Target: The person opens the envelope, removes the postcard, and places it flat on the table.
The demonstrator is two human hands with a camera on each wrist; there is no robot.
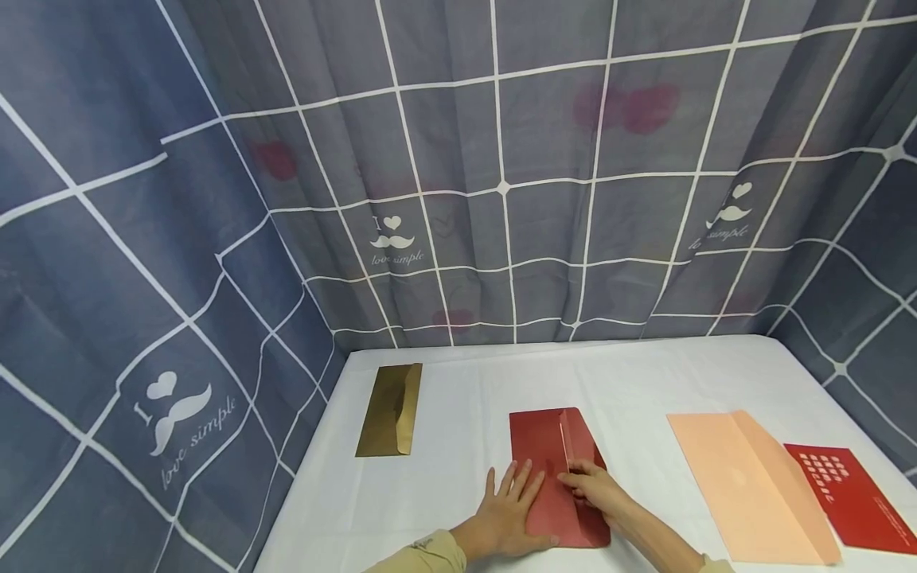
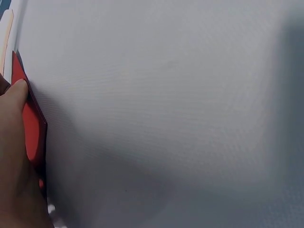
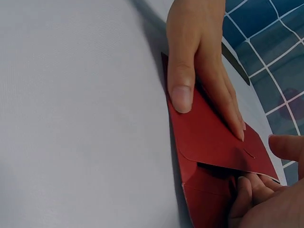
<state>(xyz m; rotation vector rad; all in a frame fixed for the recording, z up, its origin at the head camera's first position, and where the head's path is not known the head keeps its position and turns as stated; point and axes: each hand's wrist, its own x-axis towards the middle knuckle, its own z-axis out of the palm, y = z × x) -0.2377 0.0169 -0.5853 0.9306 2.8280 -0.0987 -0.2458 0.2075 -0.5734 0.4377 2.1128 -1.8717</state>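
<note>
- Across the bench [image 1: 462, 414], a wide lane runs between the gold envelope [image 1: 378, 422] by the far left corner and the red envelope [image 1: 533, 442].
- Another gap precedes the peach envelope [image 1: 738, 485] toward the right edge (hardly any before the printed red envelope [image 1: 870, 509]).
- Left hand [image 1: 507, 521] and right hand [image 1: 596, 487] obstruct the red envelope.
- Curtain [image 1: 458, 239] walls the far edge.

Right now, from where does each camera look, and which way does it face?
Head: worn on the head, facing forward and down at the white table, red envelope and grid curtain; left hand, right hand and sleeves show.
Left wrist: on that wrist, facing mostly the white table, envelope at the left edge; part of the left hand shows.
Right wrist: on that wrist, facing across the envelope; both hands show.
Head and right wrist share both hands, the envelope and the curtain.
</note>
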